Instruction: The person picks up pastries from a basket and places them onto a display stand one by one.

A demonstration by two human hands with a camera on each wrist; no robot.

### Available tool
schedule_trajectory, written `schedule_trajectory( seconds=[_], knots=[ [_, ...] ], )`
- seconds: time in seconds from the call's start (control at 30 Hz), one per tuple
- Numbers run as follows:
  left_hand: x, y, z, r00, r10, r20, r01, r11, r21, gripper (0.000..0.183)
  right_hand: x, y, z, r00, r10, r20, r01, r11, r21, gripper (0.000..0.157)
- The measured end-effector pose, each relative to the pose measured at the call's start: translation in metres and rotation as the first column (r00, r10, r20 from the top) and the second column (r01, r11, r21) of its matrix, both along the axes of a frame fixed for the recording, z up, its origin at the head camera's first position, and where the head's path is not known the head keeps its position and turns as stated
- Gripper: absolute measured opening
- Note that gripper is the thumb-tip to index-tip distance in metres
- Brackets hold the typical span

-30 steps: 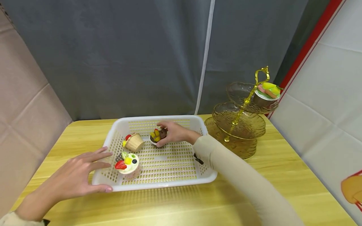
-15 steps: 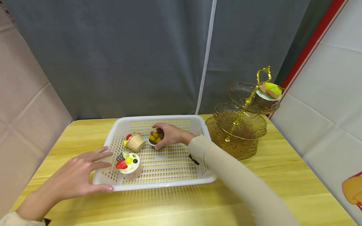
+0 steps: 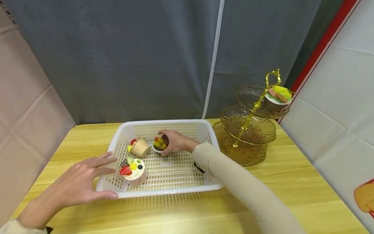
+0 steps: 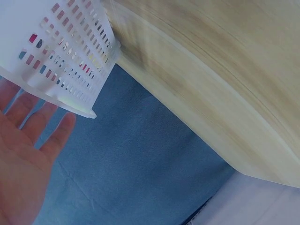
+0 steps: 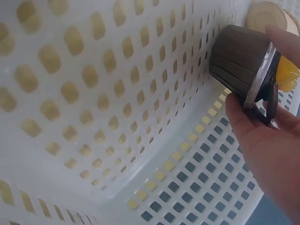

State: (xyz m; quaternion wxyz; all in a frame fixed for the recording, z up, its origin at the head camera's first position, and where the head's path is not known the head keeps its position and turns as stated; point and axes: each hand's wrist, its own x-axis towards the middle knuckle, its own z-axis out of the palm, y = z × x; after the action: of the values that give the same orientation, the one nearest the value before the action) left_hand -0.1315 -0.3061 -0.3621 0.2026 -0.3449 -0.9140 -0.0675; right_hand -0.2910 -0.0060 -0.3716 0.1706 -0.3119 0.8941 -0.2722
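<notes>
My right hand [image 3: 177, 142] reaches into the white basket [image 3: 172, 191] and grips a toy chocolate cupcake [image 3: 159, 142] topped with yellow and red fruit. In the right wrist view the cupcake's brown ribbed cup [image 5: 238, 58] is tipped on its side, and the thumb and fingers [image 5: 246, 119] hold it at the silvery rim. My left hand [image 3: 83, 180] lies spread at the basket's left end, fingers straight along the rim. Left of the held cupcake, a tan-cup cupcake [image 3: 140, 148] lies on its side. A cream cupcake with strawberry [image 3: 133, 169] stands at the near left corner.
A three-tier amber glass stand [image 3: 248, 130] with a gold handle is right of the basket. On its top tier sits a brown-cup cupcake [image 3: 277, 98] with yellow and green topping. A grey curtain [image 3: 140, 65] hangs behind the wooden table [image 3: 181, 217].
My right hand has shifted slightly left in the basket with the chocolate cupcake, nearer the tan one. The left hand has stayed in place.
</notes>
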Motion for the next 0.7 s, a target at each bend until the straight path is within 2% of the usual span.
schedule_trajectory(
  seconds=[0.37,0.5,0.7],
  knots=[
    [0.001,0.001,0.001,1.000,0.003,0.010,-0.003,1.000,0.002,0.065,0.003,-0.001,0.000,0.998,-0.024,-0.051,0.027,0.999,0.043,0.067],
    [0.001,0.002,0.001,1.000,0.005,0.005,-0.005,1.000,0.000,0.065,0.006,0.001,0.005,0.998,-0.056,-0.038,0.057,0.998,0.003,0.065],
    [0.001,0.001,0.000,1.000,0.010,0.005,-0.010,1.000,0.002,0.065,0.011,0.007,0.023,0.997,-0.072,-0.007,0.071,0.992,-0.104,0.063]
  ],
)
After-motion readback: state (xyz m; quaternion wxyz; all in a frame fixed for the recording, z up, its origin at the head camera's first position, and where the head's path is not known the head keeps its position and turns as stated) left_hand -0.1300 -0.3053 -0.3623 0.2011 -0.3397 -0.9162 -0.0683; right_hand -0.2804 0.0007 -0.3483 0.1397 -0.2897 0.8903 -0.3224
